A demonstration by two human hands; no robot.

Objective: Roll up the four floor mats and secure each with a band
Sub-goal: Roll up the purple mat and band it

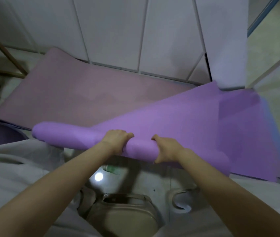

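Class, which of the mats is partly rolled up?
The bright purple mat, its rolled end gripped by the left hand and right hand; the pink mat beyond lies flat on the floor.

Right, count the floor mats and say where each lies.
3: a bright purple foam mat, half rolled, gripped by left hand and right hand; a pale pink foam mat flat by the white panels; a blue mat edging out under the purple one, far right. Others may be hidden.

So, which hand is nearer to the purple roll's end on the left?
Left. The left hand grips the purple roll closer to that end; the right hand grips it further right.
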